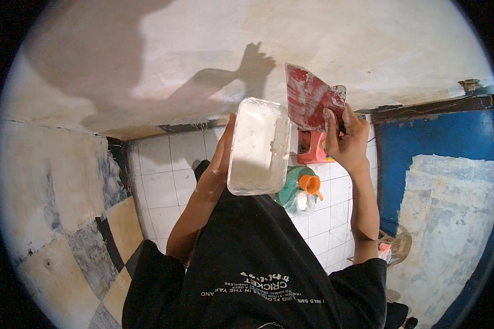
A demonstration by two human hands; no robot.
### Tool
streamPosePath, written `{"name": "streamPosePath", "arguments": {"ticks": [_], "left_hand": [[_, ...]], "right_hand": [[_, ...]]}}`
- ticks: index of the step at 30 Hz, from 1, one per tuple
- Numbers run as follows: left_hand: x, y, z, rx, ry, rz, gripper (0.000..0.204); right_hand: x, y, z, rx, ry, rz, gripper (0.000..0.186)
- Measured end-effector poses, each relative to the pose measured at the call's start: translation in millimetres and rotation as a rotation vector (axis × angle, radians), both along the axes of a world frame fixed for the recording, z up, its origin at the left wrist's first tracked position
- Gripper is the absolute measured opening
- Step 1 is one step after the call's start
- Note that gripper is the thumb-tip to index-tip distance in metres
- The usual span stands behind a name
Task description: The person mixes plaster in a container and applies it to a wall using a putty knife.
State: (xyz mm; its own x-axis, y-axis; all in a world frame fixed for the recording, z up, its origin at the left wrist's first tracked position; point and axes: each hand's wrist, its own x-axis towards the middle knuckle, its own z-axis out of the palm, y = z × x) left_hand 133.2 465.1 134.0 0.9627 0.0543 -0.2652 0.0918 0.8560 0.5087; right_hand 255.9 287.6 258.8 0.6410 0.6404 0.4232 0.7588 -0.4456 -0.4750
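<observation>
A rectangular white plastic container (258, 146) of off-white paste is in my left hand (221, 148), with fingers along its left side and paste smeared on its rim. My right hand (346, 137) grips a wide red scraper (312, 98) streaked with whitish residue, its blade raised just right of the container's top corner. Before me rises a pale, patchy plastered wall (335, 38), with shadows of an arm and hand cast on it.
On the white tiled floor (156, 192) are a pink plastic container (308, 151), a green vessel (288, 182) and an orange dipper (308, 185). A checkered patchy wall (71, 208) is left; a blue surface with white coating (395, 142) and a brown stool (395, 241) are right.
</observation>
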Motion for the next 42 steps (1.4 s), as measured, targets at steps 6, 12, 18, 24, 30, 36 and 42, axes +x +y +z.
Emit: {"name": "streamPosePath", "arguments": {"ticks": [6, 12, 18, 24, 30, 36, 42], "left_hand": [[-0.1, -0.6, -3.7, -0.073, -0.006, -0.009, 0.072], [-0.3, -9.8, -1.5, -0.155, 0.035, -0.042, 0.072], [2.8, -19.4, -12.8, -0.153, 0.036, -0.010, 0.070], [10.9, -9.1, -17.9, -0.104, 0.011, 0.023, 0.066], [11.9, -6.5, -10.7, -0.105, -0.028, -0.013, 0.065], [10.8, -8.3, -0.4, -0.033, -0.036, -0.013, 0.072], [7.7, -11.7, 3.6, -0.040, -0.002, -0.010, 0.076]], "right_hand": [[-6.8, -7.1, -7.3, 0.004, 0.065, 0.018, 0.003], [-12.5, -18.5, -12.6, -0.061, 0.150, -0.036, 0.003], [-15.5, -32.2, -31.4, -0.021, 0.113, -0.020, 0.002], [-28.1, -23.6, -27.4, 0.111, 0.207, -0.076, 0.001], [-3.1, -12.2, -13.4, 0.129, -0.003, -0.084, 0.002], [-5.0, -16.4, -9.4, -0.029, 0.064, -0.081, 0.005], [-15.3, -18.1, -14.5, -0.024, 0.106, -0.053, 0.006]]}}
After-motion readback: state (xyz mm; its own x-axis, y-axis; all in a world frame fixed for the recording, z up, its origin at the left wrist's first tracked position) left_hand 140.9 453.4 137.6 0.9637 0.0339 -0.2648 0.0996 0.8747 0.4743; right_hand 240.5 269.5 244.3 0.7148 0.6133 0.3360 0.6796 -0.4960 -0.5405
